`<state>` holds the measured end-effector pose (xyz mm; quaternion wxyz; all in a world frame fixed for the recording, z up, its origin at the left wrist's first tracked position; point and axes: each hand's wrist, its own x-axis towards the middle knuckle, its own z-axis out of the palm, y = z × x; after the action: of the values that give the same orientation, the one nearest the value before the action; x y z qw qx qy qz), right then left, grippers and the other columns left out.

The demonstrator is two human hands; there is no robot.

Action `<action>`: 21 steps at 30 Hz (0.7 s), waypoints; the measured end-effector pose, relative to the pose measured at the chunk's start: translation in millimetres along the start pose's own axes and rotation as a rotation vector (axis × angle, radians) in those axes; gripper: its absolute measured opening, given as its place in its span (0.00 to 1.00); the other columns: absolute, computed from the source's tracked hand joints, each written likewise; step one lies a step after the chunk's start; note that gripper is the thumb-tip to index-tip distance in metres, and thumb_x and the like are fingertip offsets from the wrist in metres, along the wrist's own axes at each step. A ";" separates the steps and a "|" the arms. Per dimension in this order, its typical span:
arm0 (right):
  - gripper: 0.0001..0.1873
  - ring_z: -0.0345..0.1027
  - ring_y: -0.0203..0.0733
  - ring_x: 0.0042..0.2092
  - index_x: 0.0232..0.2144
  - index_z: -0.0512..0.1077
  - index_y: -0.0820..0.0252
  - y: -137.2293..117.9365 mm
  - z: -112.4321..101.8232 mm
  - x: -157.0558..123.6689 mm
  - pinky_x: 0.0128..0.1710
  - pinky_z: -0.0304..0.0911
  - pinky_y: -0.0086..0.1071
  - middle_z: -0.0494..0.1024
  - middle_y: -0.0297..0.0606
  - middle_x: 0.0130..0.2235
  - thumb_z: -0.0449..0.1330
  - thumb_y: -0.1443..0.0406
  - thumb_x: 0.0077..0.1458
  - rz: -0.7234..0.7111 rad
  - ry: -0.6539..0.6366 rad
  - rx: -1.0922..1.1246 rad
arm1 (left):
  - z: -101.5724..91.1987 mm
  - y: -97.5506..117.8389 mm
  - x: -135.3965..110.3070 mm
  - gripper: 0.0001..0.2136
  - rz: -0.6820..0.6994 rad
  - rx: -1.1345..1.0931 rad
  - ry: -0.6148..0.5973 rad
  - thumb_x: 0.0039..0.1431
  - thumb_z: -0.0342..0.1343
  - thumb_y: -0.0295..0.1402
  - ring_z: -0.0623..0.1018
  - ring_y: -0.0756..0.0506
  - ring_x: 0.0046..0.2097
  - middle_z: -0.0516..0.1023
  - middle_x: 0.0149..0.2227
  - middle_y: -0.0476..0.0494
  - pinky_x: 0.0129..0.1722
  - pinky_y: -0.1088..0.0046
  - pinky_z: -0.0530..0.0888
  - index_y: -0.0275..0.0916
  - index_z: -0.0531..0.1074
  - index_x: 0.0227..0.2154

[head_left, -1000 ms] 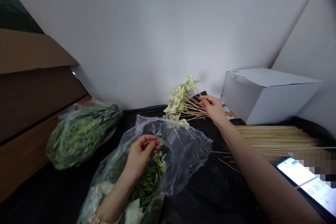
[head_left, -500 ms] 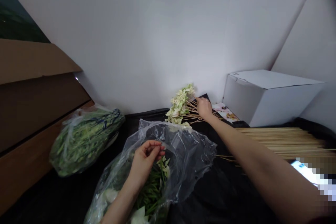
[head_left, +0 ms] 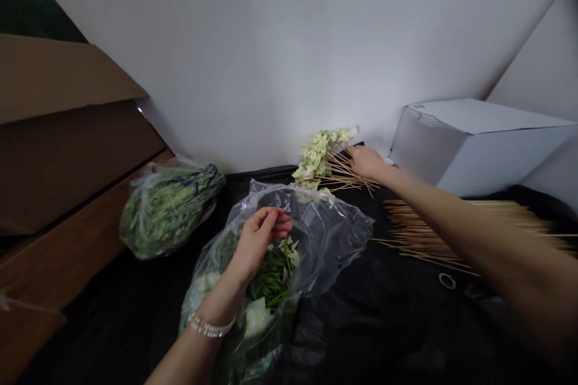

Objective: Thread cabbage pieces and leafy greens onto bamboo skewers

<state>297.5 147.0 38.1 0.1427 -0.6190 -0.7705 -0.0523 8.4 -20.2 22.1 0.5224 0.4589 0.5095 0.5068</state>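
Head view: left grip (head_left: pixel 259 239) in open bag (head_left: pixel 334 234), fingers (head_left: pixel 277 227) curled together over greens (head_left: pixel 271 280); right grip (head_left: pixel 368 162) on loaded skewers (head_left: pixel 336 169), far counter (head_left: pixel 383 325) edge, closure unclear.

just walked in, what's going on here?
A person is working over a black-covered surface. The left hand hovers, fingers curled, at the mouth of an open clear plastic bag of green stalks. The right hand is stretched out to a pile of loaded skewers against the wall, resting on their sticks; its grip is unclear. Bare skewers lie to the right, a second filled bag to the left.
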 end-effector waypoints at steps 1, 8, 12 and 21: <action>0.15 0.69 0.50 0.48 0.50 0.71 0.68 -9.2 -13.0 -7.9 0.48 0.62 0.41 0.76 0.52 0.45 0.52 0.69 0.63 -0.058 0.013 0.017 | 0.1 6.8 -1.6 0.17 -0.040 -0.041 -0.020 0.53 0.62 0.46 0.82 0.46 0.35 0.82 0.37 0.38 0.35 0.73 0.77 0.35 0.75 0.36; 0.15 0.66 0.47 0.41 0.37 0.76 0.63 -113.6 -45.0 -110.9 0.43 0.57 0.39 0.76 0.45 0.37 0.48 0.68 0.62 -0.940 -0.007 0.156 | -3.8 52.8 -22.8 0.15 -0.017 0.173 -0.228 0.59 0.56 0.45 0.81 0.41 0.41 0.82 0.39 0.39 0.42 0.64 0.78 0.38 0.77 0.37; 0.11 0.68 0.46 0.40 0.38 0.75 0.64 -138.4 -10.3 -152.7 0.45 0.57 0.40 0.78 0.46 0.38 0.54 0.66 0.60 -1.156 -0.203 0.127 | -28.0 56.3 -27.4 0.07 0.403 1.013 -0.372 0.58 0.56 0.35 0.78 0.38 0.50 0.82 0.40 0.41 0.56 0.54 0.69 0.44 0.79 0.35; 0.11 0.73 0.45 0.40 0.41 0.74 0.67 -156.3 -0.4 -126.0 0.39 0.63 0.34 0.78 0.48 0.39 0.53 0.68 0.62 -0.885 -0.429 0.359 | -78.3 50.8 -34.8 0.17 0.663 1.731 -0.176 0.51 0.60 0.26 0.54 0.25 0.68 0.59 0.67 0.33 0.58 0.31 0.54 0.43 0.77 0.45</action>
<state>170.5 -7.1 17.6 0.0501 -0.1966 -0.9671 0.1534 -71.7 -54.5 70.3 -0.1364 0.8475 0.5116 0.0370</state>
